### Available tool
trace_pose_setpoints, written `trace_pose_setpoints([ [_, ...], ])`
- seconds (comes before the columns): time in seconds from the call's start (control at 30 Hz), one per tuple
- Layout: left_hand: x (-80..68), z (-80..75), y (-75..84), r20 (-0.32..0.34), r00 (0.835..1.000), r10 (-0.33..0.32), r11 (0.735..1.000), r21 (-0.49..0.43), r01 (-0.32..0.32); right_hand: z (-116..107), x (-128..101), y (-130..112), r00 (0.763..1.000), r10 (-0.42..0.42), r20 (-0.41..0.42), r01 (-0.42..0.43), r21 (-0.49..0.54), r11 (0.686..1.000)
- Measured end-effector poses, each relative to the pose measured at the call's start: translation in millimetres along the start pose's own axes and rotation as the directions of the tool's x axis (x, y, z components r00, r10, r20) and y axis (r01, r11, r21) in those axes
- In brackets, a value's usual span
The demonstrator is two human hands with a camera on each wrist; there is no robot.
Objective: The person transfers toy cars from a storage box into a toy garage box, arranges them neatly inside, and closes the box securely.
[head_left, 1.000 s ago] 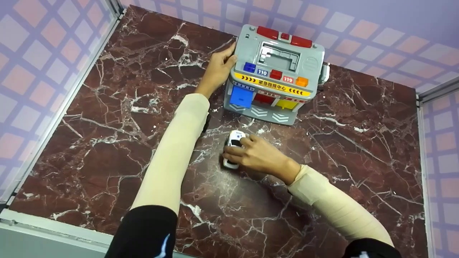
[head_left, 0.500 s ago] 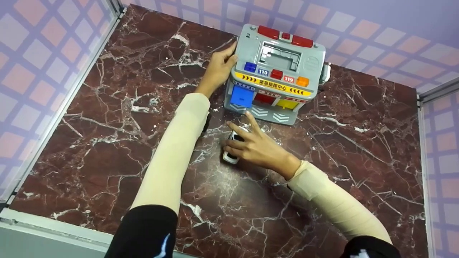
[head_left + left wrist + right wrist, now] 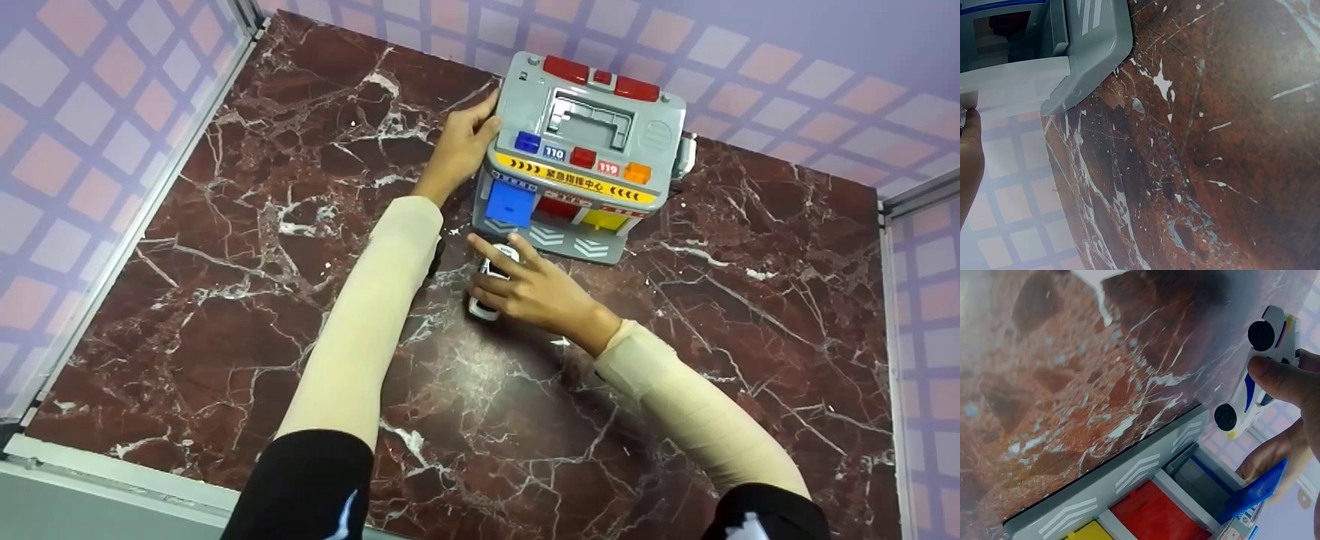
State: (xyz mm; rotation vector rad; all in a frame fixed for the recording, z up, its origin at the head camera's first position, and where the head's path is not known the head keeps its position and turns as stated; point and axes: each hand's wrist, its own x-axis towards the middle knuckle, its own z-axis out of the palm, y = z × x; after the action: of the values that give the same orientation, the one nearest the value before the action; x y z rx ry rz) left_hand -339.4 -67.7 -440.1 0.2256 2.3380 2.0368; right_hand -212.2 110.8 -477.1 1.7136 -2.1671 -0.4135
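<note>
A grey toy rescue station [image 3: 592,142] with red, blue and orange buttons stands at the back of the marble table [image 3: 225,300]. My left hand [image 3: 466,133] grips its left side, thumb at the top edge; the left wrist view shows only a corner of the station [image 3: 1089,45]. My right hand [image 3: 501,271] holds a small white toy car [image 3: 481,306] on the table, its nose at the ramp below the open blue door [image 3: 506,202]. In the right wrist view my thumb presses the car [image 3: 1258,382] beside the blue door [image 3: 1252,492].
Red [image 3: 1157,512] and yellow [image 3: 1086,531] doors of the station are closed. Checked purple-and-pink walls [image 3: 90,112] with a metal frame [image 3: 135,225] enclose the table on the left, back and right. Bare marble lies to the left and right of the arms.
My right hand has slid the white car forward over the table, from mid-table up to the station's ramp by the blue door. The left hand has kept its hold on the station.
</note>
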Motion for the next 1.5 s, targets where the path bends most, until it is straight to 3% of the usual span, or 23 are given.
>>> trace_pose_setpoints([
  [0.27,14.3,1.8,-26.4,-0.018,0.999,0.039,0.998,0.045,-0.038,9.0,0.7,9.6,0.999,0.017,0.039,-0.017,-0.003,1.000],
  [0.43,16.3,1.4,-30.4,-0.021,0.999,0.043,0.998,0.039,-0.042,15.0,2.6,15.2,0.998,0.022,0.066,-0.024,0.022,0.999],
  [0.57,13.6,0.3,-26.1,-0.016,0.999,0.036,0.999,0.015,-0.036,18.6,4.8,19.2,0.997,0.026,0.068,-0.027,0.025,0.999],
  [0.77,0.0,-1.2,-3.6,-0.001,0.999,0.033,0.999,0.011,-0.033,22.6,7.7,23.4,0.998,0.028,0.059,-0.029,0.009,1.000],
  [0.93,-6.6,-1.4,7.0,0.002,0.999,0.032,0.999,0.042,-0.032,27.0,11.0,26.3,0.999,0.012,0.039,-0.010,-0.066,0.998],
  [1.2,-4.0,-1.4,6.2,-0.005,1.000,-0.020,0.999,0.026,0.020,34.4,15.1,31.2,1.000,-0.013,0.008,0.014,-0.174,0.985],
  [1.37,-5.2,-1.3,6.1,-0.003,1.000,0.001,0.999,0.034,-0.001,36.9,17.8,33.9,0.999,-0.031,0.016,0.033,-0.214,0.976],
  [1.5,-7.2,-1.9,7.2,-0.007,1.000,0.016,0.999,0.048,-0.015,41.1,19.5,34.4,0.999,-0.028,-0.023,0.022,-0.232,0.972],
])
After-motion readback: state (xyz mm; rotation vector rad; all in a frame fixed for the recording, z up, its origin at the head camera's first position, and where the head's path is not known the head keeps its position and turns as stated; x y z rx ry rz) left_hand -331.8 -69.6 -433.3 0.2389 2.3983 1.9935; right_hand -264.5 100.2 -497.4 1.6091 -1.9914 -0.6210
